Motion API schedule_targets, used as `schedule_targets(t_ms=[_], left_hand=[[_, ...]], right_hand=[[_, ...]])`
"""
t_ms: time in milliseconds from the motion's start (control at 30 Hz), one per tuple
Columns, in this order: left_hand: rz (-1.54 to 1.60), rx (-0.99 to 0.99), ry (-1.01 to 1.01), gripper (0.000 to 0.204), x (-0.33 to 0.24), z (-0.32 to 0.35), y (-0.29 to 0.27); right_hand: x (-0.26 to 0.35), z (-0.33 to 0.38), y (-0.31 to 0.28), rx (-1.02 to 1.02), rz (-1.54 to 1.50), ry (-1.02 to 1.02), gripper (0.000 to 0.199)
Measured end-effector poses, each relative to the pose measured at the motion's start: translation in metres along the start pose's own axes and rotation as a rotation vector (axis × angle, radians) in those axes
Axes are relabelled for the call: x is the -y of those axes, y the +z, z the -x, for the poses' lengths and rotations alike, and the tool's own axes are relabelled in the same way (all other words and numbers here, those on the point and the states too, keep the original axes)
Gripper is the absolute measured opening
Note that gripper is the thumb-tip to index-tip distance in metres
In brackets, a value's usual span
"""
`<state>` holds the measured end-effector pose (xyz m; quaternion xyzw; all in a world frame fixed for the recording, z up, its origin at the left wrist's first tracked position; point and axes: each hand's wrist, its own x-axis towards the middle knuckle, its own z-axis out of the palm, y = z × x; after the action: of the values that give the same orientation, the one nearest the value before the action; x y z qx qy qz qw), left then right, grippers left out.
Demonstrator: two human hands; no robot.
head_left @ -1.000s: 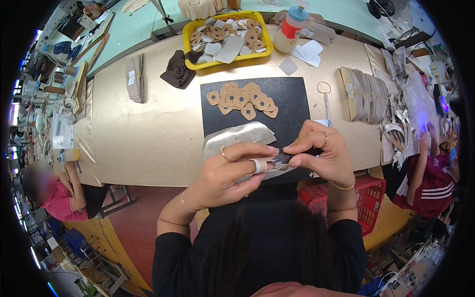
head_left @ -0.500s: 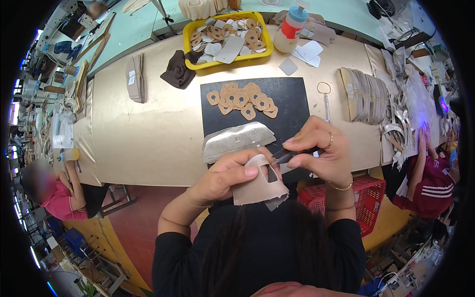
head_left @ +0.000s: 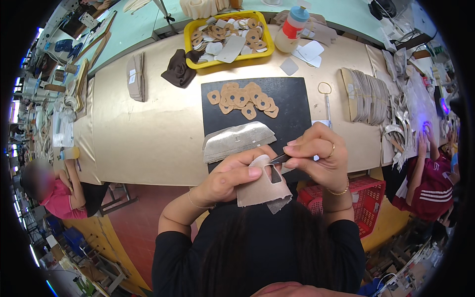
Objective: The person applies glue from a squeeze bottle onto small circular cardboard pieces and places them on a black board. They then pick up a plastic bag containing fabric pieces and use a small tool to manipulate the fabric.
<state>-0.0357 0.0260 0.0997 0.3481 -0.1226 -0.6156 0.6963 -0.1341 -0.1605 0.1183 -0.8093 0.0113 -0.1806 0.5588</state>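
My left hand (head_left: 228, 174) pinches a beige fabric piece (head_left: 260, 192) with a cut-out window, its thumb on the front face. The piece's lower edge looks frayed, and a greyer layer shows at one corner. In my right hand (head_left: 319, 154) are small dark thread snips (head_left: 280, 159), their tips at the upper edge of the window. The fingers hide most of the snips' handles. Just beyond my hands, a stack of grey-beige fabric pieces (head_left: 237, 143) lies on a black mat (head_left: 292, 99). Farther up the mat is a pile of tan rounded patches (head_left: 241, 99), each with a hole.
At the back stand a yellow tray (head_left: 230, 62) of patches and a glue bottle (head_left: 292, 32). Dark cloth (head_left: 179, 69) lies left of the tray. Bundled pieces (head_left: 366, 96) are at right, above a red crate (head_left: 368, 208). People sit at both sides.
The snips' blades, spread apart before, now look together at the window's edge. The fabric piece has shifted slightly right and down with my left hand.
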Motion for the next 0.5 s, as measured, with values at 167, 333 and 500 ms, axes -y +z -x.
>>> schedule_targets(t_ms=[167,333,500], left_hand=[[0.006,-0.029,-0.033,0.037,-0.0007,0.0009,0.0022],[-0.023,-0.029,-0.060,0.044,-0.0019,0.0008,0.0024],[-0.059,-0.039,-0.071,0.044,-0.0038,0.0021,0.0024]], right_hand=[[0.0023,-0.0011,-0.0016,0.037,0.039,-0.012,0.026],[0.0021,-0.0023,-0.0035,0.021,0.055,-0.033,0.027],[0.0031,-0.0032,-0.0058,0.046,0.081,-0.063,0.026]])
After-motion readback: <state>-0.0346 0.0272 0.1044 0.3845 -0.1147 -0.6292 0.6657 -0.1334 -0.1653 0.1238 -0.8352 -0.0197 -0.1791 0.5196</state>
